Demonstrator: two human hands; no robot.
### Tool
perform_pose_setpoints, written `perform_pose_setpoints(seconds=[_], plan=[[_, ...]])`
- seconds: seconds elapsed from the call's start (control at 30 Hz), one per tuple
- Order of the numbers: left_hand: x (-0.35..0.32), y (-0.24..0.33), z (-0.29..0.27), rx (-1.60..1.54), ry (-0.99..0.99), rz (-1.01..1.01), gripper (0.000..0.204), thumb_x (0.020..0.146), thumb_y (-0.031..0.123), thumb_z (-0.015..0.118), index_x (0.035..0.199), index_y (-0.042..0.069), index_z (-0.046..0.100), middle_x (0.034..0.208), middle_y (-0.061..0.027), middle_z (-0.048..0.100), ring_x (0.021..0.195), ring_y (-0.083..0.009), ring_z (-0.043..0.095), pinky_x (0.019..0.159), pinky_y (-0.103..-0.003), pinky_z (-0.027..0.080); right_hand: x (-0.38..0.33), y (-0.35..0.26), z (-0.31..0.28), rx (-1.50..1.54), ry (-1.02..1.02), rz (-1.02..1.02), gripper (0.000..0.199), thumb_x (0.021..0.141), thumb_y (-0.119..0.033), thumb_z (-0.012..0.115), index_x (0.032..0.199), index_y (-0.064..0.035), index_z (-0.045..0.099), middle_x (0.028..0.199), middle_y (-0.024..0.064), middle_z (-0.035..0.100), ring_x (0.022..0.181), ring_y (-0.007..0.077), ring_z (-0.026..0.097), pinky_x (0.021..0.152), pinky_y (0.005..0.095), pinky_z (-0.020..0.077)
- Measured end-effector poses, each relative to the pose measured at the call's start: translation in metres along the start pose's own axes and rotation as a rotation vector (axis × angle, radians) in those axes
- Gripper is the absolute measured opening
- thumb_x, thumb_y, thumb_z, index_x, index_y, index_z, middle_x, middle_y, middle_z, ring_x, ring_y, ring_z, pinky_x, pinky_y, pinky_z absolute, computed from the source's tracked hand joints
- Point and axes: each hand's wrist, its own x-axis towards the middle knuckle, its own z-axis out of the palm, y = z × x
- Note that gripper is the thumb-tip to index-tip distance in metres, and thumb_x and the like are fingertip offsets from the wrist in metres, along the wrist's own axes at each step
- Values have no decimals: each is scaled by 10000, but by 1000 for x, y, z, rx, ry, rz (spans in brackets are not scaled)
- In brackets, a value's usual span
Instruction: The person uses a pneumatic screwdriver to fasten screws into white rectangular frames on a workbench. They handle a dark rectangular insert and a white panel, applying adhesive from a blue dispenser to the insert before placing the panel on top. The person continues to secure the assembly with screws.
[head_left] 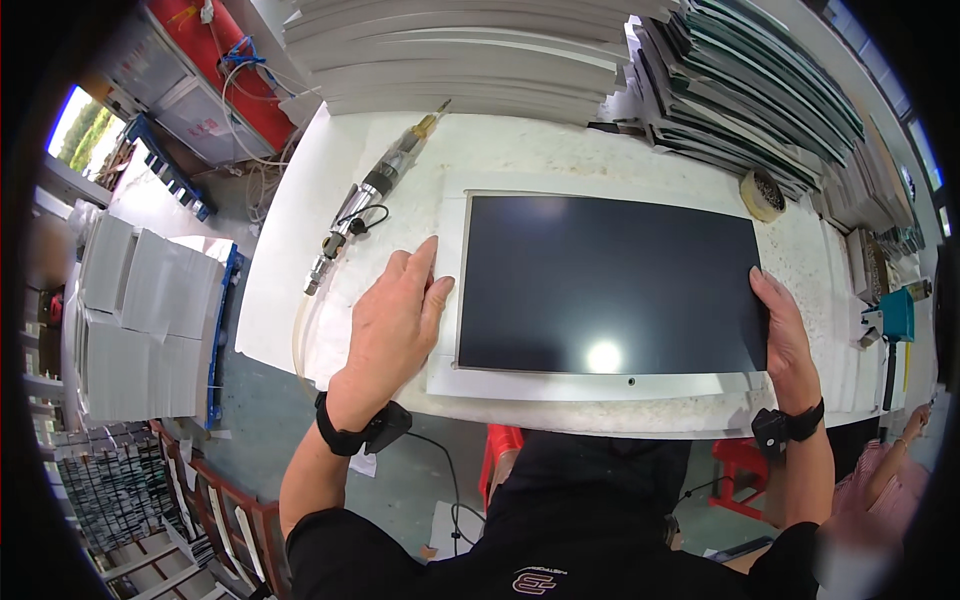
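In front of me on the white worktable lies a flat dark glossy rectangular panel (610, 280), set within a wider white sheet or frame (560, 385) with a small dark hole in its near border. My left hand (395, 305) is at the left edge of the white piece, index finger stretched along it and thumb apart, holding nothing. At the right edge of the dark panel, my right hand (785, 325) grips with the thumb on top; its other fingers are mostly hidden. A pen-like metal air tool (375, 185) with a pale hose lies to the left.
Stacks of pale sheets (460, 60) and dark-edged panels (740, 90) stand along the table's far side. A small round tub (763, 195) sits at the far right. White stacks (150, 310) rest on the floor left. Another person's arm (895, 455) shows at lower right.
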Motion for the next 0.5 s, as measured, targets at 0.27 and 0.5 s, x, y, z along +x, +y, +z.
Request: perform_pose_setpoints(seconds=[0.27,0.5], plan=[[-2,-4,2,36,9,-5,422,1010,183,603,1403,39,546,954,-133,597,863,-317,629,768,-420,499,15,-5,-3,-44,5,23,373,1015,-282,680,1227,18,618,1089,66,707,917,134,698,812,281,597],[-3,-7,5,43,33,30,448,993,141,622,1415,17,535,954,-134,592,856,-316,630,752,-412,503,12,0,-6,-89,72,11,329,1024,-280,665,1180,9,637,1047,53,706,891,125,690,786,271,584]])
